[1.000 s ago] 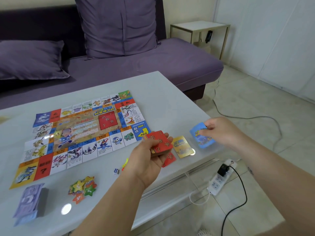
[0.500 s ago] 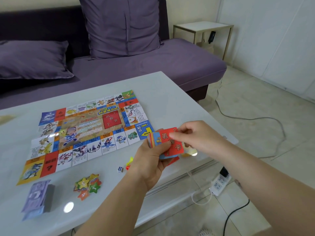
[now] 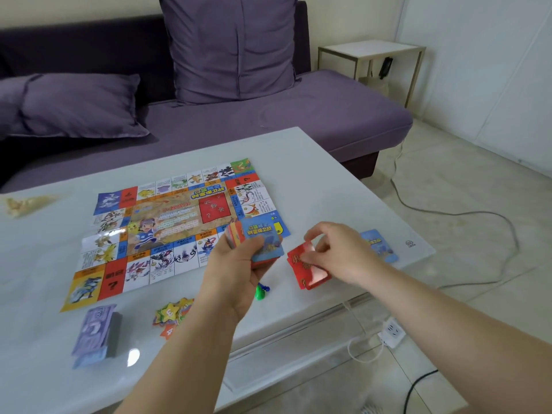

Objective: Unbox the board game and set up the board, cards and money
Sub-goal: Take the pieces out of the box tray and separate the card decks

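The colourful game board (image 3: 167,228) lies unfolded on the white table (image 3: 328,180). My left hand (image 3: 239,264) grips a deck of cards (image 3: 260,240) above the board's near right corner, a blue card on top. My right hand (image 3: 337,252) pinches a red card on a small red card pile (image 3: 307,270) lying on the table to the right of the board. A blue card pile (image 3: 379,245) lies further right, partly hidden by my right hand. A purple money stack (image 3: 95,333) sits near the table's front left.
Star-shaped tokens (image 3: 173,315) and green and blue pawns (image 3: 261,291) lie near the front edge. A purple sofa (image 3: 268,115) with cushions stands behind the table. A power strip (image 3: 391,333) and cables lie on the floor at right, near a side table (image 3: 370,52).
My right hand took a red card off the deck and lowered it to the red pile on the table. A blue card now tops the deck in my left hand.
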`<state>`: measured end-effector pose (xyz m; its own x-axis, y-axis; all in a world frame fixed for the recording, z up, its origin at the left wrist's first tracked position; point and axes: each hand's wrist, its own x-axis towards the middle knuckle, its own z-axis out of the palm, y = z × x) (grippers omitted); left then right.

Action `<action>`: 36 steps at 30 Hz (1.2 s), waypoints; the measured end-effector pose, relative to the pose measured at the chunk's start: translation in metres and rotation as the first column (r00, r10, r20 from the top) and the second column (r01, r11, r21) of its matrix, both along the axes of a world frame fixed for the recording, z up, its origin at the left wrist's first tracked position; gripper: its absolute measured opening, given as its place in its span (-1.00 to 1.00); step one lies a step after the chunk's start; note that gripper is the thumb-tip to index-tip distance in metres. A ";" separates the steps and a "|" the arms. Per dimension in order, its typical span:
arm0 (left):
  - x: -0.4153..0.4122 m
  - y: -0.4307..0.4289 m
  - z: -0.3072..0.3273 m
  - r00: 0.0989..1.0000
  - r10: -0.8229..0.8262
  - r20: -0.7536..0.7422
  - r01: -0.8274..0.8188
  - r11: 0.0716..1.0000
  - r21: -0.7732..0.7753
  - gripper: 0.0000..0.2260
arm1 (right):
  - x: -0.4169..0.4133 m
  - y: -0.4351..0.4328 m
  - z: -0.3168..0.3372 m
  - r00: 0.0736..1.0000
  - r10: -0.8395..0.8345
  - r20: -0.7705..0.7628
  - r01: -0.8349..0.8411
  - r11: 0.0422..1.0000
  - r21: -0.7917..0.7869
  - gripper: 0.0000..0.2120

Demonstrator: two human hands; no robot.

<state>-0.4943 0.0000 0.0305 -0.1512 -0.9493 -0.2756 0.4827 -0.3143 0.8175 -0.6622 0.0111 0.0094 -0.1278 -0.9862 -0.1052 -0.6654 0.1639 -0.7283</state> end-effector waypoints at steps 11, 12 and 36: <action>-0.024 0.013 -0.010 0.984 -0.175 0.015 0.175 0.985 0.005 -0.81 | -0.001 0.006 0.025 0.947 -0.067 0.313 0.060 0.998 0.034 -0.68; -0.027 0.014 -0.009 0.982 -0.189 -0.004 0.189 0.982 0.003 -0.83 | -0.003 0.007 0.024 0.956 -0.059 0.288 0.052 0.998 0.032 -0.74; -0.050 0.014 -0.022 0.983 -0.156 0.101 0.154 0.988 0.025 -0.80 | -0.090 0.002 0.003 0.890 -0.224 -0.397 0.222 0.974 -0.052 -0.57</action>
<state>-0.5439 0.0145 0.0087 -0.2661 -0.9118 -0.3128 0.3411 -0.3926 0.8541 -0.7523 0.0132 0.0122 -0.3742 -0.9273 0.0058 -0.8460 0.3388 -0.4117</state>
